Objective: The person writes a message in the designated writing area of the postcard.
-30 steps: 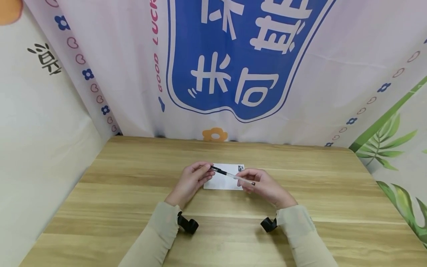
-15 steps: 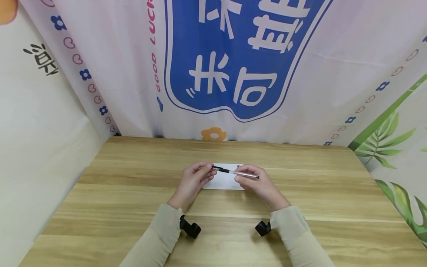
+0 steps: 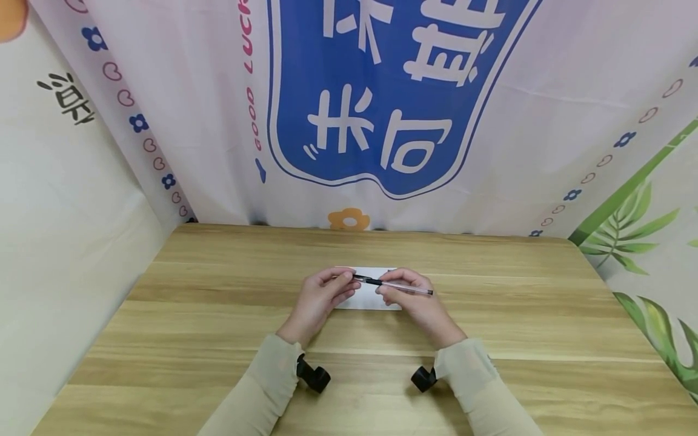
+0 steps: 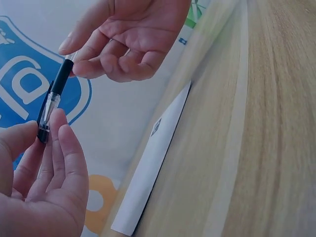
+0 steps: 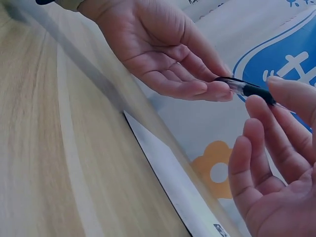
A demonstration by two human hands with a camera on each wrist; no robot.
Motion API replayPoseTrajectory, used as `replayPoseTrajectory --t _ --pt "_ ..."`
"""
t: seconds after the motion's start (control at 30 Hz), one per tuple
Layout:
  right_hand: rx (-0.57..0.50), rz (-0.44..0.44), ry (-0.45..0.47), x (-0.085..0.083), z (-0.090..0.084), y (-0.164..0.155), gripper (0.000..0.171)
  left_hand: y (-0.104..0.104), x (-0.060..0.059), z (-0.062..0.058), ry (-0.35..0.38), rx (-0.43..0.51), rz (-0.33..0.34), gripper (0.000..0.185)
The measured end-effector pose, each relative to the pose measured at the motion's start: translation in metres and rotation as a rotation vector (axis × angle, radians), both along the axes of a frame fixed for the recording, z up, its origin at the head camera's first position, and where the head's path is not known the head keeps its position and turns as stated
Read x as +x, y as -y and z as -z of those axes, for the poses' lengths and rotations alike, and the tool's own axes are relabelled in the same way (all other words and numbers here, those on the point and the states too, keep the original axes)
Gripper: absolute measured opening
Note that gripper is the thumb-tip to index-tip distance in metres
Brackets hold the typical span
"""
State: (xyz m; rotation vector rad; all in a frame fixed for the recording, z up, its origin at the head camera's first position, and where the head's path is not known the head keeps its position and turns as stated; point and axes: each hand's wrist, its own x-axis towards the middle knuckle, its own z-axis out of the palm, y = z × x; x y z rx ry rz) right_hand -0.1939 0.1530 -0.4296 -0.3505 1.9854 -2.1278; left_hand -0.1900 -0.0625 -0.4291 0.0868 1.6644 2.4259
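A gel pen with a clear barrel and black grip section is stretched between both hands above the table. At its left end is a see-through cap with a black clip and dark tip. My left hand pinches that cap end between thumb and fingertips. Near the black grip, my right hand holds the barrel with thumb and fingers, its remaining fingers loosely curved. Beneath the pen lies a thin white rectangular card, partly covered by both hands, with a small dark printed mark in one corner.
The wood-grain table reaches back to a printed curtain with a blue sign. Side curtains stand left and right. Black wrist cameras sit at both cuffs.
My right fingers have shifted along the barrel toward the left hand, close to the grip. The pen's right end has risen and moved slightly right; the left hand keeps its pinch.
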Motion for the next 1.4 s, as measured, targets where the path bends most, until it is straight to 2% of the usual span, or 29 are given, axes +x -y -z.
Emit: replayPoseTrajectory --t 0.4,0.7,0.87,0.93,1.17,1.4 --pt "-0.091 0.094 0.033 0.001 0.004 0.005 0.034 -0.002 -0.001 0.002 -0.047 -0.086 0.074 0.042" --pt "-0.218 0.117 0.047 0.003 0.006 0.012 0.032 -0.001 0.009 -0.020 -0.056 -0.181 0.102 0.026" --pt "-0.332 0.160 0.078 0.006 0.007 0.018 0.022 -0.002 0.011 -0.025 -0.086 -0.239 0.106 0.023" --pt "-0.369 0.181 0.089 0.007 0.007 0.021 0.020 -0.002 0.011 -0.024 -0.104 -0.251 0.105 0.023" --pt "-0.405 0.214 0.068 0.007 0.009 0.024 0.020 -0.002 0.001 -0.005 -0.115 -0.270 0.064 0.024" --pt "-0.428 0.202 0.036 0.008 0.010 0.025 0.010 -0.001 0.002 -0.004 -0.114 -0.263 0.054 0.027"
